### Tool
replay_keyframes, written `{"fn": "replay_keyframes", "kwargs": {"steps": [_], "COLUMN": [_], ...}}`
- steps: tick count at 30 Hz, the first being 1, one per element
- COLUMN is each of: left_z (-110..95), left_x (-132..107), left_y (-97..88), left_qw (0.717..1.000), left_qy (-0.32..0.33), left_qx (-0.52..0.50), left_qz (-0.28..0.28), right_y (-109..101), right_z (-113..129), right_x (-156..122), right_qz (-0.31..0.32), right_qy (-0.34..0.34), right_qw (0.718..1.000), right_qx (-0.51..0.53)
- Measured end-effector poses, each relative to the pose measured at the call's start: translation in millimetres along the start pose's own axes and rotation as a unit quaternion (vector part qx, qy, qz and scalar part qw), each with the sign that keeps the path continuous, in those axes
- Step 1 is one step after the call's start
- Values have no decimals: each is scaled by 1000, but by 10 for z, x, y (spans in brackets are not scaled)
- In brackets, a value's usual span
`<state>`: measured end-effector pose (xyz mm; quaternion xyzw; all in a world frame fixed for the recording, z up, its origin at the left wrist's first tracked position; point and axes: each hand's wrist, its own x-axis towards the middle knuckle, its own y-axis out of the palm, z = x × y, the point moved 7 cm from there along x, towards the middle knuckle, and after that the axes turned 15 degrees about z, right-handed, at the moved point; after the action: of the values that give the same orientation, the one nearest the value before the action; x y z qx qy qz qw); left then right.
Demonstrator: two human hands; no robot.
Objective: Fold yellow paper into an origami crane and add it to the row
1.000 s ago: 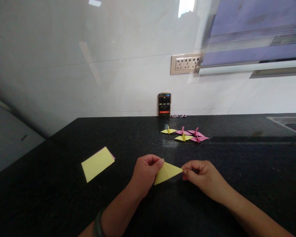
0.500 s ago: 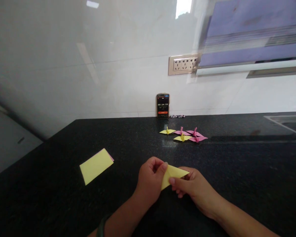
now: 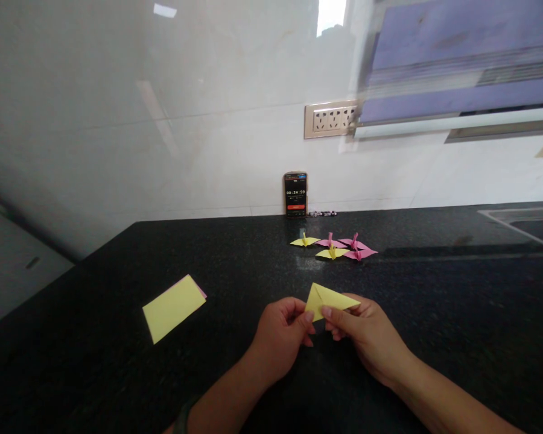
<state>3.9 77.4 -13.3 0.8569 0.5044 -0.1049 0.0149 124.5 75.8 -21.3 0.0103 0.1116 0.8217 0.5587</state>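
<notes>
A folded yellow origami paper (image 3: 329, 296), roughly triangular with a crease showing near its left side, is held above the dark counter. My left hand (image 3: 281, 336) pinches its lower left corner between thumb and fingers. On the other side, my right hand (image 3: 371, 334) grips the paper with the thumb on top and the fingers underneath. Beyond my hands stand several small folded paper cranes; a yellow crane (image 3: 332, 254) and a pink crane (image 3: 360, 254) are in the front row.
Left of my hands lies a stack of yellow sheets (image 3: 174, 308) with a pink edge peeking out. A phone (image 3: 295, 194) showing a timer leans on the tiled wall, beside a beaded strand (image 3: 323, 213). A wall socket (image 3: 330, 119) is above. The black counter (image 3: 95, 355) spans the view.
The yellow paper has been raised and turned a little. My left thumb has slid from its top corner to its lower left corner, and my right hand has shifted slightly up and right.
</notes>
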Motion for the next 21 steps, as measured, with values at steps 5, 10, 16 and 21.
{"fn": "replay_keyframes", "kwargs": {"steps": [5,10,16,21], "left_z": [14,-23,46,74], "left_x": [-34,-57,-22,-20], "left_y": [-15,-63,-96,47], "left_qw": [998,996,999,980], "left_qy": [-28,-20,-38,-38], "left_qx": [56,88,-35,-174], "left_qz": [-9,-15,-1,85], "right_y": [-69,-115,-83,222], "right_z": [49,88,487,477], "right_x": [-13,-24,-153,-280], "right_qz": [-25,-34,-35,114], "right_qy": [-20,-29,-177,-301], "right_qw": [999,998,891,771], "right_qx": [-10,-45,-416,-549]}}
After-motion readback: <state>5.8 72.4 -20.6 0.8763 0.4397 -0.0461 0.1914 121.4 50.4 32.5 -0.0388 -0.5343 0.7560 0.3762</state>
